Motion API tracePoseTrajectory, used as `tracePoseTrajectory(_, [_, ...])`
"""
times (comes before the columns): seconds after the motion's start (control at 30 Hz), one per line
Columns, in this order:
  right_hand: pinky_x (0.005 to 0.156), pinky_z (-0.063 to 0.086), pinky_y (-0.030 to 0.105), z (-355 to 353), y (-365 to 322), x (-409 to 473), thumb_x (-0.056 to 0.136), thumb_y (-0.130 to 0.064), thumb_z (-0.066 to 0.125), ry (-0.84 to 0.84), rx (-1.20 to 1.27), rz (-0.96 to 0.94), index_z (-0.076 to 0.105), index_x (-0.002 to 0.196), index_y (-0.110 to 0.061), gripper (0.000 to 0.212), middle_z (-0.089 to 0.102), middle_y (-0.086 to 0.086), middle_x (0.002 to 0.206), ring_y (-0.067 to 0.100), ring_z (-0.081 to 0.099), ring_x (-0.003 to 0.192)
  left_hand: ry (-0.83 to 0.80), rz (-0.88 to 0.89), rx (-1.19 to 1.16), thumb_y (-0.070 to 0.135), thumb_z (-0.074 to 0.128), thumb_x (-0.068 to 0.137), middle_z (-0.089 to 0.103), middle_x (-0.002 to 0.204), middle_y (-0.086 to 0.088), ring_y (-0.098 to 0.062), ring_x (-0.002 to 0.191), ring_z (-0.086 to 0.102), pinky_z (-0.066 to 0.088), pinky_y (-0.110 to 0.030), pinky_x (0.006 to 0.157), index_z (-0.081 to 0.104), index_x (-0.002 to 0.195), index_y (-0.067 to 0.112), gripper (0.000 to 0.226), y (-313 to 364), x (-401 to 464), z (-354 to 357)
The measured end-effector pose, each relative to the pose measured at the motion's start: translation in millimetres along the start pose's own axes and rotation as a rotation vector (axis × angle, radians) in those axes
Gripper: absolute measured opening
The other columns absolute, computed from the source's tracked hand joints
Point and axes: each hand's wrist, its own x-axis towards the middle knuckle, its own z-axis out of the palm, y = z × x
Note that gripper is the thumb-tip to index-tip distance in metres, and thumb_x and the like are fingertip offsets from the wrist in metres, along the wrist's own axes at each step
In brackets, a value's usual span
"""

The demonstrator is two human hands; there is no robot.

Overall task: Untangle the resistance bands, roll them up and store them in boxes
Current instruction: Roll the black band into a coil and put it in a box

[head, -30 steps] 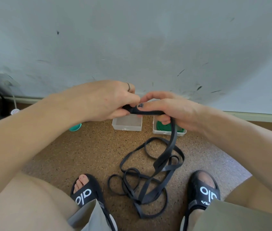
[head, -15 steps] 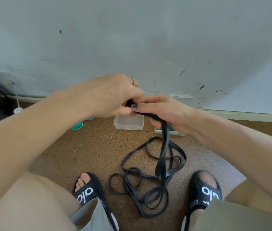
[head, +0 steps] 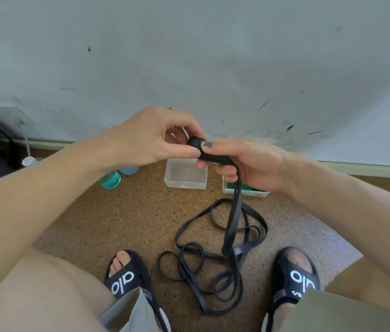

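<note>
A long black resistance band [head: 233,226] hangs from my hands to a tangled heap on the floor between my feet. Its upper end is wound into a small roll [head: 196,143]. My left hand [head: 155,140] pinches that roll with thumb and fingers. My right hand [head: 249,161] grips the band just beside the roll, thumb on top, and the doubled strap runs down from under its fingers. A clear plastic box [head: 203,173] stands on the floor below my hands. To its right, a second box [head: 258,193] holds a green band and is partly hidden by my right hand.
A grey wall with a baseboard [head: 368,167] rises just behind the boxes. Teal and pink round objects [head: 110,179] lie left of the clear box. My black sandals [head: 127,276] flank the tangle on the speckled brown floor. Dark cables sit at far left.
My left hand has opened up from a fist over the band to a fingertip pinch on the roll. The hanging strap has shifted slightly, and the roll now shows between the hands.
</note>
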Motion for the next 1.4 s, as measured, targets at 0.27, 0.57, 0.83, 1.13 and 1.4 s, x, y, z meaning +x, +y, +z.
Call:
tracePoseTrajectory(0.27, [0.048,0.018,0.021,-1,3,2,0.078,-0.037,0.070,0.031,-0.048,-0.026,0.074,0.083,-0.025,0.014,0.067,-0.005,0.082,0.006,0.024,0.049,-0.020,0.101,0.145,0.020,0.079,0.083,0.069,0.092,0.012,-0.008,0.084,0.070,0.057,-0.033,0.081,0.073,0.100,0.020,0.019,7,2,1])
tracePoseTrajectory(0.57, [0.049,0.016,0.023,0,4,0,0.081,-0.041,0.070,0.065,-0.065,-0.027,0.071,0.092,-0.019,0.024,0.068,-0.002,0.086,0.008,0.022,0.050,-0.034,0.164,0.227,0.030,0.075,0.087,0.060,0.088,0.012,-0.011,0.078,0.062,0.051,-0.033,0.075,0.072,0.097,0.023,0.013,4,5,1])
tracePoseTrajectory(0.83, [0.047,0.013,0.025,2,2,-3,0.100,-0.021,0.062,0.138,-0.082,-0.041,0.067,0.089,-0.015,0.014,0.074,0.003,0.094,0.010,0.021,0.051,-0.025,0.151,0.267,0.025,0.076,0.085,0.064,0.090,0.009,-0.007,0.083,0.065,0.054,-0.025,0.079,0.071,0.097,0.017,0.015,1,3,-7])
tracePoseTrajectory(1.13, [0.045,0.035,0.017,-1,2,-9,0.102,-0.021,0.058,0.063,-0.117,-0.029,0.067,0.093,-0.014,0.014,0.074,0.004,0.098,0.011,0.038,0.049,-0.025,0.070,0.195,0.022,0.078,0.084,0.072,0.083,0.009,-0.006,0.080,0.072,0.057,-0.032,0.078,0.072,0.094,0.021,0.012,0,-4,-11])
tracePoseTrajectory(1.4, [0.068,0.049,0.027,7,5,-3,0.099,-0.014,0.064,0.108,-0.116,-0.037,0.061,0.084,-0.010,0.016,0.069,0.002,0.076,0.016,0.060,0.068,-0.133,0.231,0.498,0.016,0.077,0.077,0.058,0.075,0.003,-0.016,0.065,0.057,0.051,-0.042,0.063,0.061,0.080,0.012,0.016,2,4,0])
